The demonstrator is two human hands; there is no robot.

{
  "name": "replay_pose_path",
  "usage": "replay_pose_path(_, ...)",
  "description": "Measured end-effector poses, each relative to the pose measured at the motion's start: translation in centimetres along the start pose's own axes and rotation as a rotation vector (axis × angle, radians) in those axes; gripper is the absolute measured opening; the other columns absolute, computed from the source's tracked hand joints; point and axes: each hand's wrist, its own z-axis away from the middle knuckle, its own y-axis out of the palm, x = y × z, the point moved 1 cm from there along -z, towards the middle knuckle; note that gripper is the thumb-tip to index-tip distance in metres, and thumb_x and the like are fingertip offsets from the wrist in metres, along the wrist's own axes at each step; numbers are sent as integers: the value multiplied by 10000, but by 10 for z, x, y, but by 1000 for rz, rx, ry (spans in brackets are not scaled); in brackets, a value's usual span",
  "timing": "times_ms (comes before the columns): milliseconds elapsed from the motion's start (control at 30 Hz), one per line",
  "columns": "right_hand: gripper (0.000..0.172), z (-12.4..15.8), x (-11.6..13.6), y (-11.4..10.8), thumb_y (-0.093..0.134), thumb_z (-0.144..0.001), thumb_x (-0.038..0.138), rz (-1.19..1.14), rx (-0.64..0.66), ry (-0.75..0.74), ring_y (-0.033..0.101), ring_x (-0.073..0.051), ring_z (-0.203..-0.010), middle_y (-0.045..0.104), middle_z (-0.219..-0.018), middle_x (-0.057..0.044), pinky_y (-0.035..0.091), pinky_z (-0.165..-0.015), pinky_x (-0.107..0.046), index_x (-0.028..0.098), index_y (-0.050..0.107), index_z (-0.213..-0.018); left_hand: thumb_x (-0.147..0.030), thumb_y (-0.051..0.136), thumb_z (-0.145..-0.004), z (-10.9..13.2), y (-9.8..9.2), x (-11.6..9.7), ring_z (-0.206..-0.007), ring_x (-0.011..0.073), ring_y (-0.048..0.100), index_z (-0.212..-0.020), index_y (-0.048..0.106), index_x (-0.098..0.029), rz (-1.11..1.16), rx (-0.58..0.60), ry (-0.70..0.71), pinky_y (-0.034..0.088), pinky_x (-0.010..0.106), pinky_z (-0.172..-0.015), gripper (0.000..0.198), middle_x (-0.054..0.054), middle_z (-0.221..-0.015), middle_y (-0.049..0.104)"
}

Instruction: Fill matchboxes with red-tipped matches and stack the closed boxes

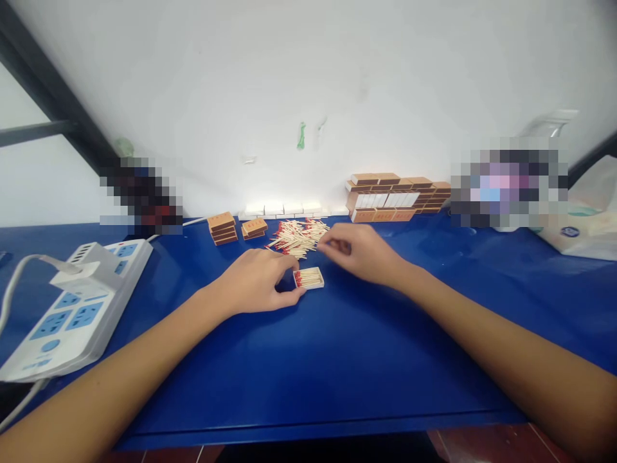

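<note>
A small white matchbox tray lies on the blue table, partly filled with red-tipped matches. My left hand grips its left end between thumb and forefinger. Just behind the tray is a heap of loose matches, heads mostly pointing left. At the heap's right edge, my right hand has its fingertips closed in a pinch; whatever may be between them is hidden or too small to name.
Brown matchbox sleeves form a stack and a lower pile at the left. White trays line the wall. More matchboxes are stacked at right. A white power strip with a plugged-in cable occupies the table's left side.
</note>
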Motion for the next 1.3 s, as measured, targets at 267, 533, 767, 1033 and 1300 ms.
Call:
replay_pose_path(267,159,-27,-61,-16,597,-924,265,71,-57,451,615,-159,-567,714,-640,-15,440,-635,-288,182,714,-858,-472,629,-897,1,3,1,-596,147,577,-971,705,-209,8,-24,22,366,292,-582,283,-24,-661,631)
replay_pose_path(533,190,-32,-51,-43,603,-899,324,39,-272,457,618,-172,-545,707,-614,-19,459,-621,-298,196,723,-828,-473,617,-902,2,3,1,-601,162,588,-990,712,-206,-34,-28,6,376,303,-568,297,-3,-696,642)
replay_pose_path(767,219,8,-116,-99,627,-893,370,70,-864,738,609,-189,-549,684,-656,-65,457,-570,-318,168,713,-893,-425,629,-910,2,3,4,-665,160,610,-1049,681,-202,-13,-170,45,425,300,-594,268,-8,-747,648)
replay_pose_path(1033,285,30,-171,-124,632,-901,326,-34,-843,932,584,-187,-452,702,-689,-124,421,-497,-354,113,655,-1089,-395,648,-909,2,4,6,-785,189,645,-1068,668,-194,-57,-303,86,502,320,-676,257,25,-846,687)
replay_pose_path(1300,279,23,-184,-107,758,-798,441,75,-787,913,620,-208,-625,696,-761,-95,461,-664,-372,199,649,-884,-391,639,-913,1,3,6,-790,189,658,-1060,661,-201,-67,-282,86,502,313,-657,242,24,-842,688)
